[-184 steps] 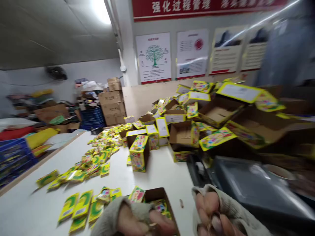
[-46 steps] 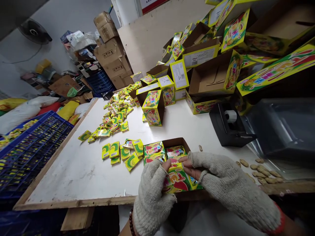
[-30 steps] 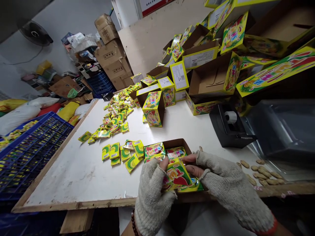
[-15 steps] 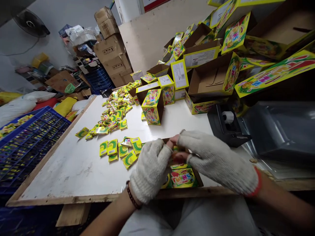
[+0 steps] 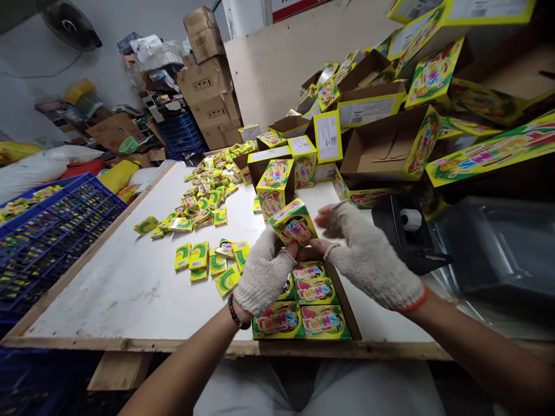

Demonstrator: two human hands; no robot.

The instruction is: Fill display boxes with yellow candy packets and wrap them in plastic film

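My left hand [image 5: 265, 271], in a white knit glove with bare fingertips, grips a small yellow-green "TWINS" box [image 5: 295, 224] tilted above the table. My right hand [image 5: 362, 248], gloved the same way, is just right of that box with thumb and fingers apart. Its thumb tip is close to the box's lower corner; whether it touches I cannot tell. Below both hands lies an open cardboard tray [image 5: 346, 296] at the table's front edge. Several "TWINS" boxes [image 5: 326, 321] fill its near part in rows, while my hands partly hide its far end.
Small yellow packs [image 5: 198, 256] lie loose at left, with a larger heap [image 5: 203, 199] behind. Empty display boxes [image 5: 377, 144] are piled at the back right. A black tape dispenser [image 5: 401, 231] and a clear plastic bin [image 5: 489, 254] stand right. A blue crate [image 5: 56, 242] flanks the table [image 5: 99, 294].
My hands have risen and parted slightly, bringing the small box into sight in my left hand. More of the tray shows now. The view has shifted a little.
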